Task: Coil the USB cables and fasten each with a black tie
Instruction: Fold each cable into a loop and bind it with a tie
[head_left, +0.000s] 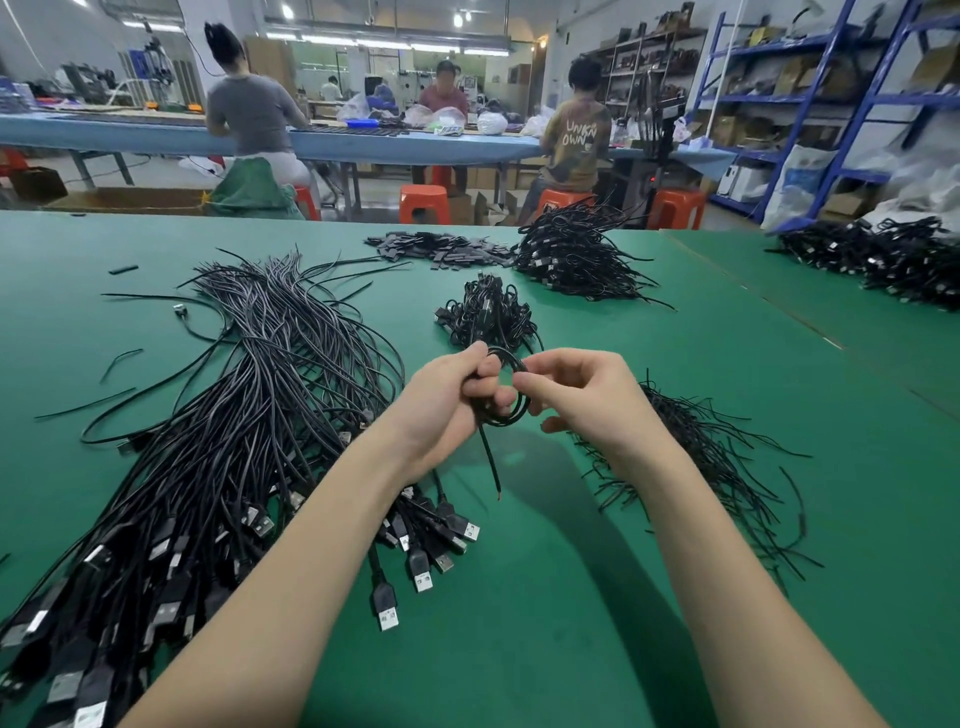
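my left hand (447, 400) grips the thin black coiled usb cable (511, 387), my right hand (582, 395) pinches its right edge, and the loose tail hangs toward me; the spiky heap of black ties (711, 457) lies just right, nearest my right grip.

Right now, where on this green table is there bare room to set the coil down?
Bare green lies between the forearms, bordered by the USB plugs on the left and the ties on the right. More lies right of the small coil pile, up to the table seam. The left side is crowded with loose cables.
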